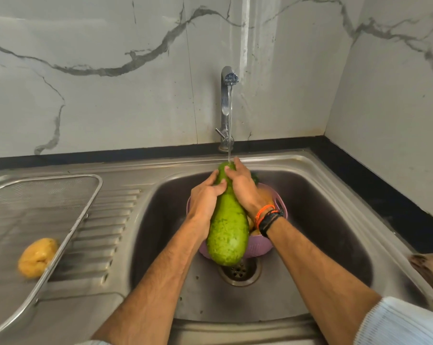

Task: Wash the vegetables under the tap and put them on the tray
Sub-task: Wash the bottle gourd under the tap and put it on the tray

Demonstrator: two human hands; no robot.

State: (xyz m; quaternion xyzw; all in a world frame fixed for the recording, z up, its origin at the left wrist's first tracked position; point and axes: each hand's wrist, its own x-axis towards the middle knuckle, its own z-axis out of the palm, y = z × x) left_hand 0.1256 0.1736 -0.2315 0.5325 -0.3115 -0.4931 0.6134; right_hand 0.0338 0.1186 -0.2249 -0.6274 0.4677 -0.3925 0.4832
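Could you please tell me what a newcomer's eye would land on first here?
The long green gourd, held over the steel sink in the grip of both hands, left hand and right hand, under the running chrome tap. Next, the yellow vegetable on the mesh tray at left.

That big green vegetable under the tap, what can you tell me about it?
The gourd is long, light green and mottled, narrow at its far end and fat at the near end. It hangs tilted over the sink, above a purple basket. Both hands, left and right, grip its neck, where tap water lands.
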